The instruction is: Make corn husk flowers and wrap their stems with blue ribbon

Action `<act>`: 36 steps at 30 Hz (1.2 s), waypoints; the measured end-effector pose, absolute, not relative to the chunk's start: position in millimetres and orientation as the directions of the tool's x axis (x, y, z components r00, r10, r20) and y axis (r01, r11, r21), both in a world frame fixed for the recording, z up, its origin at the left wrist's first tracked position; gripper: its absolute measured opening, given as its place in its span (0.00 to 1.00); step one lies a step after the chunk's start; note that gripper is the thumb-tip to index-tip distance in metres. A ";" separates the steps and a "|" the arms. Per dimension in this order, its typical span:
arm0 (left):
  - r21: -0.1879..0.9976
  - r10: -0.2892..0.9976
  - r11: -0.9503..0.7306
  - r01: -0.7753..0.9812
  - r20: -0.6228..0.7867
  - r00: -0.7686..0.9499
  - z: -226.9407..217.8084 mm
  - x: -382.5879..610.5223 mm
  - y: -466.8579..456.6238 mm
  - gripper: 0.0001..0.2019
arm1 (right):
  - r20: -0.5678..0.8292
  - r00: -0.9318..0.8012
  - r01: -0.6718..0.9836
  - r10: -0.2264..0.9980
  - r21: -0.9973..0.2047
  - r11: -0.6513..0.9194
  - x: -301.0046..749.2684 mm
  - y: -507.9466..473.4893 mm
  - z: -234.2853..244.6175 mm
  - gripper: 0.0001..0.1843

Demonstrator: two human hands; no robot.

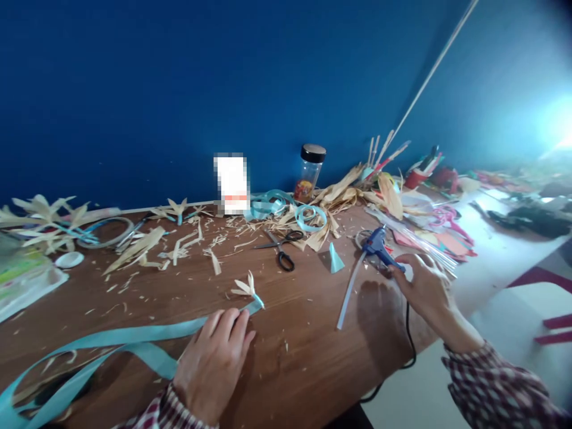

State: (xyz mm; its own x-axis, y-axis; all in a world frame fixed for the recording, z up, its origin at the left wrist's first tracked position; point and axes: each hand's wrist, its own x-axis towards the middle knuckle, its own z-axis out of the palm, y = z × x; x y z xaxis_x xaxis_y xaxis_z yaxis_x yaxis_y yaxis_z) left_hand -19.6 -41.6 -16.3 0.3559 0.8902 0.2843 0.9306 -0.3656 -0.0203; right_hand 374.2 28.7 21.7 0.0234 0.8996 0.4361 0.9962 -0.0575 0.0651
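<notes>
My left hand [214,354] rests on the table at the front, its fingers closed over the end of a light blue ribbon [147,332]. The ribbon trails off to the left in loose loops. Just past the fingertips, a small corn-husk flower [245,286] with a blue-wrapped stem lies against the ribbon's end. On the right, my right hand [429,292] is closed round the handle of a blue hot glue gun [379,249]. A clear glue stick [351,292] lies beside the gun. The gun's black cord runs down over the table edge.
Black-handled scissors [285,250] and a folded light blue ribbon piece [336,260] lie mid-table. Behind are a black-lidded jar [309,173], a ribbon coil [310,218] and dried husks [339,193]. Finished flowers [44,211] sit at left. Husk scraps litter the wooden table [304,357].
</notes>
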 end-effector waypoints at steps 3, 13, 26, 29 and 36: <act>-0.022 0.889 -0.371 0.928 0.280 0.362 -16.8 -20.0 -41.6 0.13 | 0.433 0.037 0.995 0.901 0.064 -0.072 385.1 37.0 12.2 0.13; 0.015 0.923 -0.298 0.954 0.260 0.284 -10.4 -15.1 -46.5 0.13 | 0.335 0.030 0.995 0.942 0.081 -0.061 388.7 53.6 1.7 0.19; 0.075 0.934 -0.289 0.954 0.243 0.263 -10.6 -15.6 -47.7 0.12 | 0.369 0.100 0.994 0.924 -0.082 -0.074 389.9 47.4 18.1 0.16; 0.054 0.925 -0.299 0.953 0.263 0.276 -11.3 -16.9 -46.2 0.12 | 0.390 0.074 0.996 0.918 -0.072 -0.049 378.2 44.9 24.5 0.15; 0.014 0.913 -0.322 0.947 0.271 0.306 -13.4 -18.6 -47.3 0.12 | 0.314 0.239 0.901 0.919 -0.425 -0.089 376.0 50.2 26.0 0.15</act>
State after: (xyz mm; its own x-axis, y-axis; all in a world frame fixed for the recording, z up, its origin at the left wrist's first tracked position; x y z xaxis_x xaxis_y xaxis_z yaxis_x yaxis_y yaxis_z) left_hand -18.6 -47.3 -13.4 0.3064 0.9126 0.2707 0.9467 -0.3219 0.0136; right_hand 376.0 50.2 26.0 0.2385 0.9191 0.3137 0.9008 -0.0887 -0.4252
